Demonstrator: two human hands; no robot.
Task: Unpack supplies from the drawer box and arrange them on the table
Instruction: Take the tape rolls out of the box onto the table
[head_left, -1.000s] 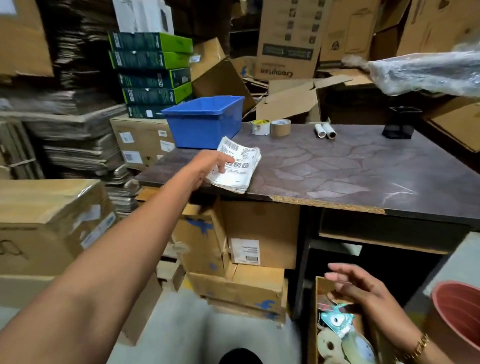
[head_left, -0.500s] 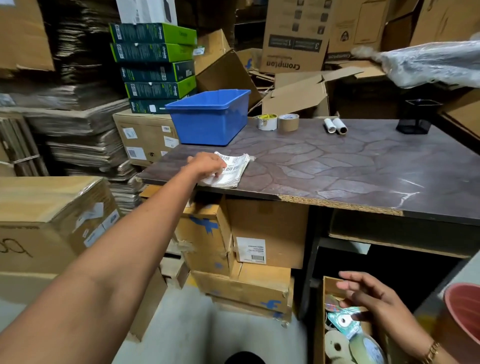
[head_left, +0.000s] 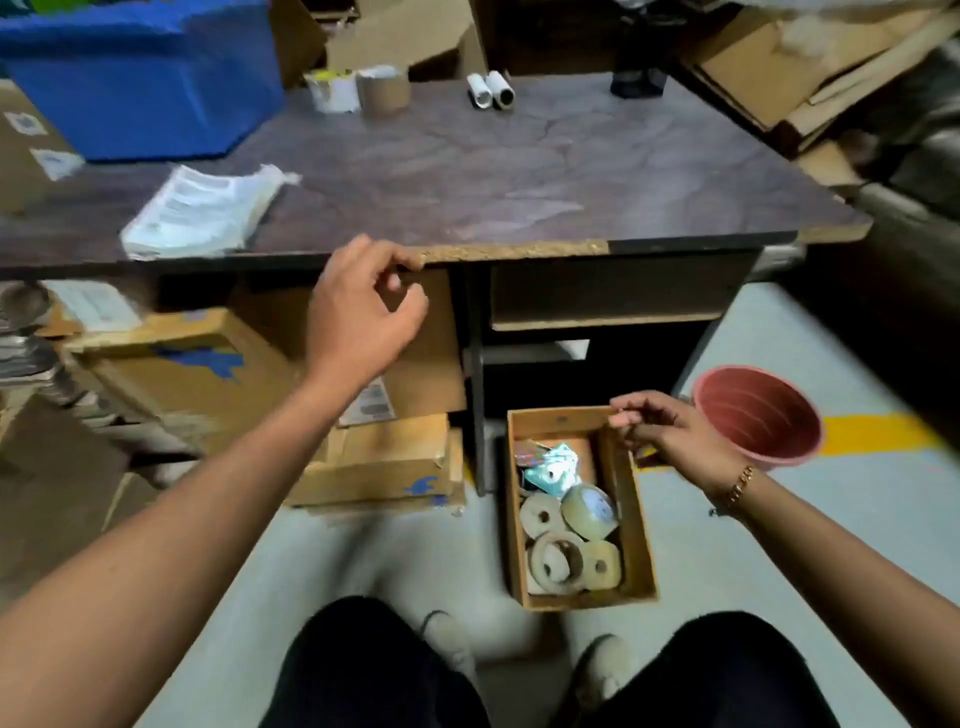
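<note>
The wooden drawer box (head_left: 638, 525) sits on the floor in front of the table, holding several tape rolls (head_left: 589, 512) and a crumpled teal packet (head_left: 553, 470). My right hand (head_left: 667, 434) rests at the box's far right corner, fingers curled over the rim. My left hand (head_left: 363, 317) hovers just below the table's front edge, fingers loosely curled and holding nothing. The stack of printed label sheets (head_left: 200, 213) lies on the table (head_left: 519, 176) near its front left edge. Two tape rolls (head_left: 358, 91) and two small white rolls (head_left: 491, 91) stand at the back.
A blue plastic bin (head_left: 140, 83) stands at the table's back left. A black holder (head_left: 636, 78) is at the back right. A pink bucket (head_left: 756, 413) stands on the floor right of the box. Cardboard boxes (head_left: 218, 374) are stacked under the table's left side.
My left hand has let go of the label sheets and drawn back below the table edge. My view has tilted down. My right hand moved to the box's far rim.
</note>
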